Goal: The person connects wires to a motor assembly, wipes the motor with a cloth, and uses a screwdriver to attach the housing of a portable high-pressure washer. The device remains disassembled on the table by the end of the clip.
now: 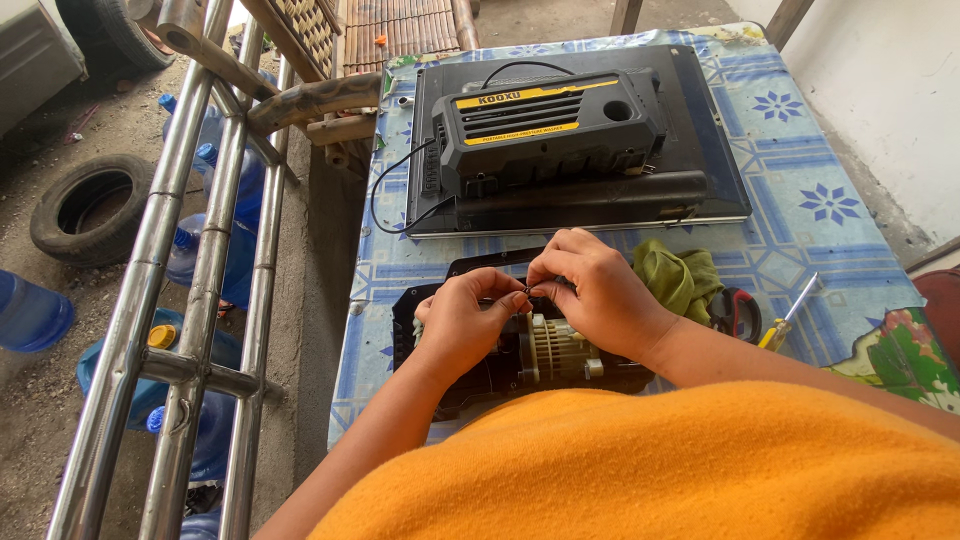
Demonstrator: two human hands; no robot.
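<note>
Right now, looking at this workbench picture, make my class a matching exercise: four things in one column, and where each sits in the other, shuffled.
Things:
1. green cloth
2. screwdriver
3. black and yellow cover
4. tyre

Places:
A. on the ground, left of the metal rails
B. near the table's right edge
C. just right of the right hand
D. at the table's far end

Pairs: 1-C, 2-B, 3-D, 4-A

Outdoor repair workshop: worn black rubber tyre (90,205) on bare ground, yellow-handled screwdriver (787,320) and opened black plastic machine casing (550,130) on the patterned blue tabletop (800,150).
</note>
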